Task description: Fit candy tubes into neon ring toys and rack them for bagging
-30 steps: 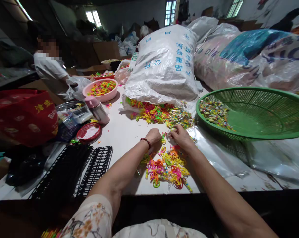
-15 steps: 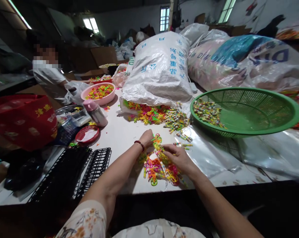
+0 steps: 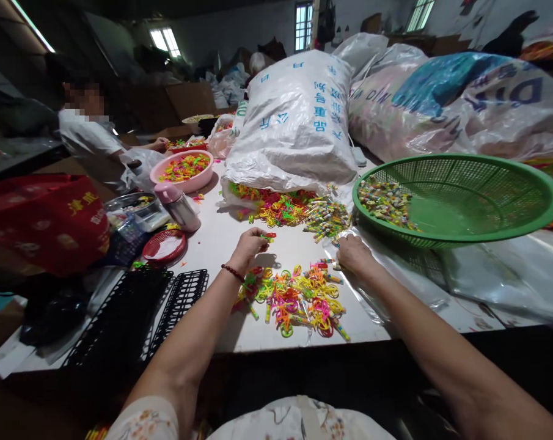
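Observation:
My left hand (image 3: 251, 245), a beaded bracelet on its wrist, pinches a small red-and-green plastic piece (image 3: 269, 237) above the white table. To the right, my right hand (image 3: 355, 252) is curled down at the edge of a clear plastic sheet, beside short patterned sticks (image 3: 327, 219); what its fingers grip is hidden. Between and below both hands lies a loose heap of bright plastic pieces (image 3: 299, 299) in yellow, pink, green and orange, with patterned sticks mixed in. Farther back, more coloured pieces (image 3: 283, 209) spill from under a white woven sack (image 3: 294, 122).
A green basket (image 3: 478, 235) partly filled with patterned sticks stands at right, over clear plastic bags (image 3: 500, 281). On the left are black plastic racks (image 3: 120, 318), a red basket (image 3: 183, 252), a pink-lidded flask (image 3: 181, 208) and a pink basin (image 3: 205, 180). Another person (image 3: 90, 134) works beyond.
My hands have parted: the left moved left and up with the small plastic piece, the right moved right and up to the sticks. The heap between them is now uncovered.

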A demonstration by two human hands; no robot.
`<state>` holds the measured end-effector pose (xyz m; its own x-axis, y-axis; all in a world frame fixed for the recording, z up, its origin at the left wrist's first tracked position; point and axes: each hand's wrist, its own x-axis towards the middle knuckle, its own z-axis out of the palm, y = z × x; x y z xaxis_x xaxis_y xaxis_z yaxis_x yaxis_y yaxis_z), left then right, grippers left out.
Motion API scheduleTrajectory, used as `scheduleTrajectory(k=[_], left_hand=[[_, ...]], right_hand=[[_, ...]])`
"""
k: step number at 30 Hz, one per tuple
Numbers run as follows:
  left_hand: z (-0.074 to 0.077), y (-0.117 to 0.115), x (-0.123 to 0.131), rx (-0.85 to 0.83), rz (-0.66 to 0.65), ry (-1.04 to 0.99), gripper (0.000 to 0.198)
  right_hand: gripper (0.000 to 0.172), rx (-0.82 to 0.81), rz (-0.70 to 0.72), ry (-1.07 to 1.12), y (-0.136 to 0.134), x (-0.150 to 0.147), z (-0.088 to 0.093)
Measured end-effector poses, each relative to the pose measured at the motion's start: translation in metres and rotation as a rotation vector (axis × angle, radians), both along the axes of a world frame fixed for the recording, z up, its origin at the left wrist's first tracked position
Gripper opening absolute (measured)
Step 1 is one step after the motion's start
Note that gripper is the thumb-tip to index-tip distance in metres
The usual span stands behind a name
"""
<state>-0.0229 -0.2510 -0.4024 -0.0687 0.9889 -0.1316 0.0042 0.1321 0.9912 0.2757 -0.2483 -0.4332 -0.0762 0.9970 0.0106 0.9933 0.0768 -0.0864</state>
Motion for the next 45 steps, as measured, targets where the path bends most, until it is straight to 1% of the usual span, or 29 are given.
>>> scheduleTrajectory(k=[4, 6, 8, 9, 10, 11, 13, 14, 16, 19, 21, 23, 25, 28, 31, 35, 39, 42, 45], left_hand=[[0.014, -0.024, -0.005, 0.04, -0.046, -0.235, 0.028], [0.017, -0.037, -0.006, 0.059, -0.034, -0.324, 0.032], [0.017, -0.048, -0.005, 0.074, 0.029, -0.346, 0.034], [0.016, -0.054, -0.004, 0.077, 0.066, -0.337, 0.035], [0.015, -0.059, -0.002, 0.079, 0.099, -0.324, 0.036], [0.014, -0.064, 0.0, 0.082, 0.122, -0.309, 0.037], [0.013, -0.075, 0.003, 0.072, 0.137, -0.299, 0.042], [0.013, -0.08, 0.005, 0.074, 0.139, -0.311, 0.046], [0.013, -0.089, 0.008, 0.081, 0.124, -0.378, 0.053], [0.015, -0.102, 0.011, 0.042, 0.079, -0.551, 0.055], [0.015, -0.11, 0.012, -0.023, 0.053, -0.628, 0.051], [0.015, -0.118, 0.013, -0.075, 0.04, -0.673, 0.042], [0.014, -0.125, 0.015, -0.112, 0.034, -0.705, 0.036], [0.012, -0.133, 0.021, -0.128, 0.054, -0.738, 0.036], [0.011, -0.138, 0.029, -0.104, 0.086, -0.721, 0.039], [0.013, -0.143, 0.038, -0.071, 0.081, -0.629, 0.038], [0.014, -0.144, 0.044, -0.024, 0.139, -0.469, 0.036], [0.01, -0.144, 0.046, 0.005, 0.151, -0.357, 0.035], [0.001, -0.142, 0.045, 0.03, 0.164, -0.213, 0.034]], right_hand=[[0.027, -0.003, -0.041, 0.05, 0.001, 0.001, 0.001], [0.027, 0.032, -0.09, 0.176, 0.0, 0.003, 0.005], [0.024, 0.094, -0.137, 0.405, -0.004, 0.002, 0.012], [0.024, 0.103, -0.149, 0.592, -0.008, -0.001, 0.016], [0.025, 0.081, -0.151, 0.824, -0.014, -0.006, 0.02], [0.027, 0.026, -0.147, 1.073, -0.021, -0.013, 0.025], [0.031, -0.151, -0.134, 1.54, -0.04, -0.033, 0.034], [0.032, -0.242, -0.135, 1.719, -0.051, -0.044, 0.039], [0.028, -0.388, -0.15, 1.893, -0.073, -0.066, 0.045], [0.028, -0.525, -0.159, 2.025, -0.099, -0.093, 0.047], [0.032, -0.529, -0.198, 2.09, -0.11, -0.104, 0.045], [0.033, -0.496, -0.23, 2.13, -0.116, -0.111, 0.043], [0.033, -0.485, -0.21, 2.159, -0.119, -0.114, 0.042], [0.038, -0.525, -0.175, 2.163, -0.122, -0.115, 0.041], [0.039, -0.534, -0.152, 2.105, -0.126, -0.115, 0.039], [0.037, -0.478, -0.121, 1.982, -0.132, -0.117, 0.036], [0.04, -0.4, -0.11, 1.84, -0.136, -0.119, 0.035], [0.042, -0.323, -0.108, 1.746, -0.139, -0.119, 0.036], [0.043, -0.297, -0.11, 1.692, -0.142, -0.118, 0.037]])
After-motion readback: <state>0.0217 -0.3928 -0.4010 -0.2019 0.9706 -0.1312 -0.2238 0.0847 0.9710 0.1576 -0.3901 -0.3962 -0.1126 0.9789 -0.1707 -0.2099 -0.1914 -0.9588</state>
